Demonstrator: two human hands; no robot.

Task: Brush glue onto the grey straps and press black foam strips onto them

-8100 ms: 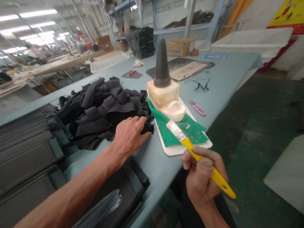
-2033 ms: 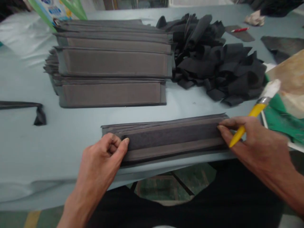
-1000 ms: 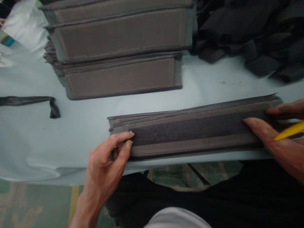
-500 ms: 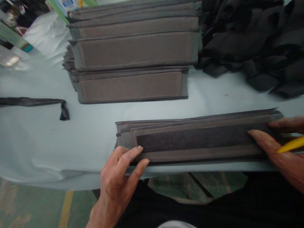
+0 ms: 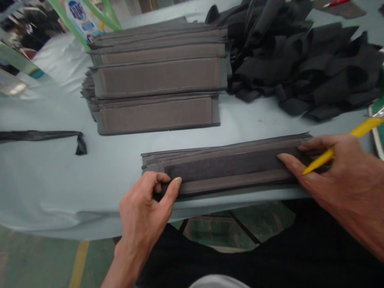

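A narrow dark fabric strip [image 5: 222,162] lies along the top of a low stack of grey-brown fabric panels [image 5: 234,179] near the table's front edge. At the strip's left end, my left hand [image 5: 147,200] pinches its lower corner between thumb and forefinger. My right hand [image 5: 339,176] rests at the other end, thumb and fingertips on the strip. Tucked through that hand is a yellow-handled brush [image 5: 319,161], its tapered end pointing down-left and a metal collar at the picture's right edge. Its bristles are out of view.
Behind stand piles of similar grey-brown panels [image 5: 159,76]. A heap of black fabric pieces [image 5: 300,68] spreads at the back right. A black strip [image 5: 42,137] lies at left, a green-framed container with a label [image 5: 85,18] at the back left. The table edge drops to a green floor.
The view has shifted, bringing my right hand and more of the brush into sight. My left forefinger has curled in closer to the thumb at the strip's end.
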